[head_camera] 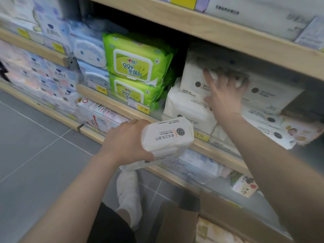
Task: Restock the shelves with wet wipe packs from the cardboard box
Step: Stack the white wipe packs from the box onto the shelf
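Wooden shelf point(112, 100) over grey tiled floor point(35, 137), packs stacked.

Floor point(35, 137): grey tiles with pale grout lines. Shelving point(228, 32): light wood boards in tiers, yellow price tags point(143, 109) on front edges. Lighting even, shelf recesses shadowed.

wooden shelf point(121, 106) carries green wipe packs point(135, 67) beside stacked white packs point(189, 106).
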